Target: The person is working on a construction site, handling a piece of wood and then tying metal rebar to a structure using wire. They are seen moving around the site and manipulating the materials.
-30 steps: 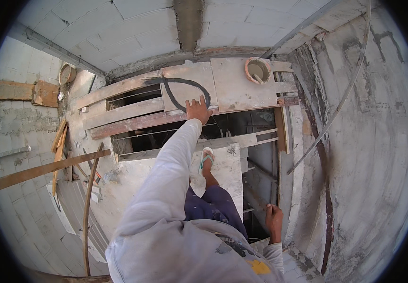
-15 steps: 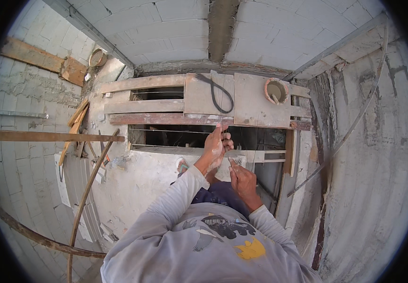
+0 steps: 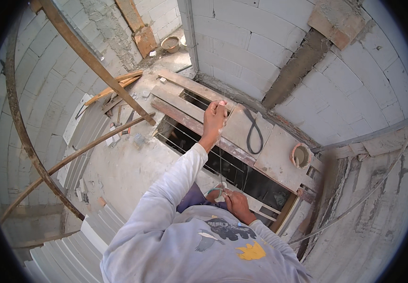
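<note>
My left hand (image 3: 215,123) is raised over the plank platform, its fingertips pinched together on a thin dark strand, wire or string. This strand (image 3: 221,165) runs down from there to my right hand (image 3: 238,206), low in front of my body with its fingers closed on the lower end. Which material the strand is, I cannot tell. Beyond the hands lies a dark loop of cable or strap (image 3: 254,134) on a flat board (image 3: 241,127).
An orange-rimmed bucket (image 3: 300,156) stands on the boards. Below the platform gapes a dark opening (image 3: 260,181) crossed by thin bars. Wooden poles (image 3: 95,68) cross at left, near pale panels (image 3: 65,250). Hand tools (image 3: 119,126) lie on the floor. Block walls surround me.
My left hand has gone up and away from my right hand, with the strand stretched between them. The right hand has dropped closer to my body. The whole view has turned.
</note>
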The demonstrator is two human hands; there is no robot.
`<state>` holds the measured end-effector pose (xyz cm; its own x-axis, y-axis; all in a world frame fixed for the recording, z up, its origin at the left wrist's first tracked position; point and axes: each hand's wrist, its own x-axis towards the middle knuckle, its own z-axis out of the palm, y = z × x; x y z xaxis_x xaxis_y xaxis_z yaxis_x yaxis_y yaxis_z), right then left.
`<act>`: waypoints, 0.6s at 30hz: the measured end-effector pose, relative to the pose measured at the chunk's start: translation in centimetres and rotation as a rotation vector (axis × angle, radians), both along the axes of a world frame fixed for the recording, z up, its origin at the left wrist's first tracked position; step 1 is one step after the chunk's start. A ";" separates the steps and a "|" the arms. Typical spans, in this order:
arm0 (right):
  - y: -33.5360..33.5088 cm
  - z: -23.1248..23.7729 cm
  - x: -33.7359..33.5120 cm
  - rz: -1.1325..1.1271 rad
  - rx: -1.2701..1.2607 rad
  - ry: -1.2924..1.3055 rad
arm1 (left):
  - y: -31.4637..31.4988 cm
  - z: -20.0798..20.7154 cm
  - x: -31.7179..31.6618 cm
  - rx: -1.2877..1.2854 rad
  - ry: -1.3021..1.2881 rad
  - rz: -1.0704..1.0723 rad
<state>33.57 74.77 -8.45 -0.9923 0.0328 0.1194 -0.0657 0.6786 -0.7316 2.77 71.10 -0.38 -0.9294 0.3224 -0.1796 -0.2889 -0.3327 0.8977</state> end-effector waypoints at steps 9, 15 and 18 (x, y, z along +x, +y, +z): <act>5.3 9.9 -16.5 -0.025 -0.550 0.030 | -7.5 6.8 6.5 0.040 -0.029 -0.112; 4.5 21.8 -26.9 0.087 -0.857 0.048 | -12.1 6.2 8.9 -0.064 0.083 -0.122; 1.5 22.0 -28.0 0.139 -0.782 -0.038 | -14.9 6.2 8.6 -0.092 0.127 -0.089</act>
<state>5.55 76.32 13.60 -0.9964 -0.0311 0.0789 -0.0774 -0.0449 -0.9960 11.39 56.17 5.81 -0.9149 0.3922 -0.0953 -0.1961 -0.2257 0.9543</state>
